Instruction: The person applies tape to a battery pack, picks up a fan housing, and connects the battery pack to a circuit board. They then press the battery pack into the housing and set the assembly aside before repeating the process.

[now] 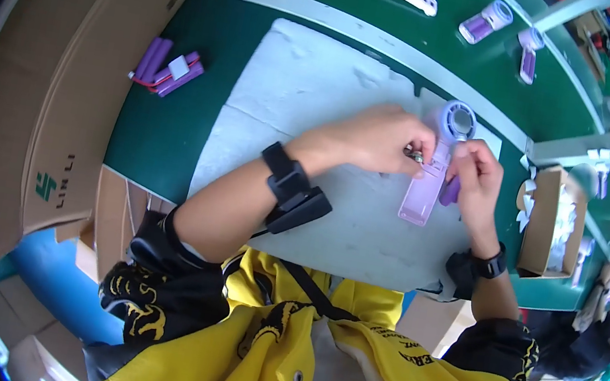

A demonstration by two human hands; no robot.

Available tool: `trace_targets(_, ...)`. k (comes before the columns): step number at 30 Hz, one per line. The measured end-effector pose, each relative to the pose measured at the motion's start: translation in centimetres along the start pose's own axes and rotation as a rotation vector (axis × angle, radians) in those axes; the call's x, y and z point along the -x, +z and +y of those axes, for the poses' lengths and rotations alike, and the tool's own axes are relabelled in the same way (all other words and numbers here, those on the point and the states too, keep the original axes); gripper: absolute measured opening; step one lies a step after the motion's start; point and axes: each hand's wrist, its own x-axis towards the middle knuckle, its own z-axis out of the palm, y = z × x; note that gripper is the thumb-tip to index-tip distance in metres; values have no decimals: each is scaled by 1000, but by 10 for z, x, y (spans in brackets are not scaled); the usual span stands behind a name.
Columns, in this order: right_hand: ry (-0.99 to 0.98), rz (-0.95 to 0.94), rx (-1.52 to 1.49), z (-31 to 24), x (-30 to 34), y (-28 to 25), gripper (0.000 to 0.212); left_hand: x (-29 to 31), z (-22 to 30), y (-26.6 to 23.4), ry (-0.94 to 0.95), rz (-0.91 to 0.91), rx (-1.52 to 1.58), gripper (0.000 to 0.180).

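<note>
A pale-lilac plastic handheld fan (pixel 420 199) lies lengthwise toward the wearer, round head farthest. At its handle's left edge, the nearer left hand (pixel 389 138) pinches a small metallic piece (pixel 413 154); at its right, the right hand (pixel 479 176) has bunched fingers, grip unclear.

The handheld fan (pixel 419 198) is of a pale lilac colour, while the round centre (pixel 462 121) of its head is grey. The battery cells (pixel 157 62) are deep purple, with red wires (pixel 145 86). The table (pixel 155 140) is dark green, and the foam sheet (pixel 302 68) is whitish grey. The jacket (pixel 365 356) is bright yellow; its black sleeves (pixel 168 248) carry yellow embroidery. The large cardboard box (pixel 38 86) is brown with a green emblem (pixel 46 186).
</note>
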Motion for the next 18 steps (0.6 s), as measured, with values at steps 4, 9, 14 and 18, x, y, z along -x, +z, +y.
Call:
trace_targets(4,-136,21,123,8,13,15,19,9,3,-12,-58,-65,111,16)
trace_targets(9,-392,22,204,5,7,14,30,12,13,-15,-99,-29,150,18)
trace_targets(14,-545,-2,358,-7,11,20,31,14,18,-23,-83,-45,50,20)
trace_targets(18,-584,-14,384,-5,9,26,31,15,22,-25,-75,-36,-25,24)
